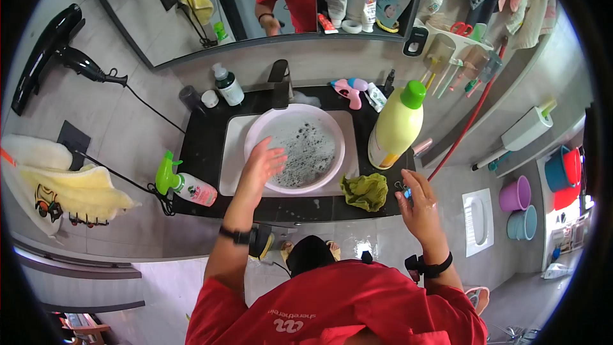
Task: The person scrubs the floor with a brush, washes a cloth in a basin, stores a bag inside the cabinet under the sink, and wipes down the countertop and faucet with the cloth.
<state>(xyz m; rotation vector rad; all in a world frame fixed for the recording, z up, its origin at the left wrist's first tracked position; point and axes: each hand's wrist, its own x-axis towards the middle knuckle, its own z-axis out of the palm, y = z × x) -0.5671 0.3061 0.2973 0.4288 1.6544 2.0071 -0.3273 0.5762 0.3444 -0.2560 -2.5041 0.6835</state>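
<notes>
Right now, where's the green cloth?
In the head view, the green cloth lies right of centre at the sink's near right corner, between the round basin and the right hand, just nearer than the big yellow bottle.

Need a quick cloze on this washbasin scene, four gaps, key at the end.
1. The tall pale-yellow plastic bottle has a ____ cap.
2. The crumpled olive-green cloth lies ____ the round pale-pink basin and the bare right hand.
3. The bare left hand has a ____ strap around its wrist.
4. In the picture, the green-triggered spray bottle is to the ____ of the basin.

Missing words: green; between; black; left.
</notes>
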